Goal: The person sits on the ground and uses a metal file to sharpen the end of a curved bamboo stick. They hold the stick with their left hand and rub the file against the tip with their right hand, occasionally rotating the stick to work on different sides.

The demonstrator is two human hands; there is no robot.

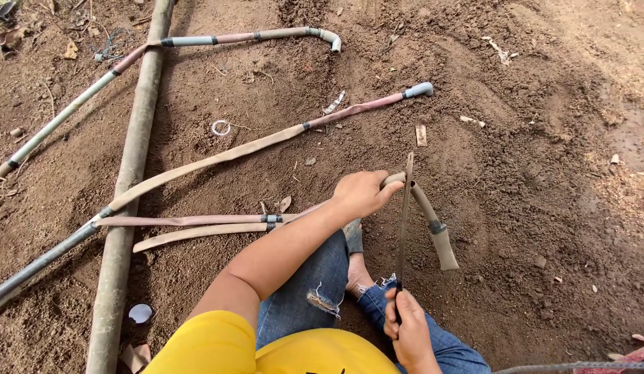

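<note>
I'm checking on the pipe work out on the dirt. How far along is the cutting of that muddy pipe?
Done: several jointed pipe lengths already lie on the soil. In hand: the left hand steadies the muddy pipe while the right hand holds a hacksaw blade across it near its bend. Left: the pipe looks still in one piece, so the cut seems unfinished; how deep it goes I cannot tell.

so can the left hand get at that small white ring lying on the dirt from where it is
Probably yes, but not while busy. The left hand is gripping the muddy pipe that the saw blade crosses. The white ring lies on open soil farther off to the left, unblocked; reaching it would mean letting go and leaning.
</note>
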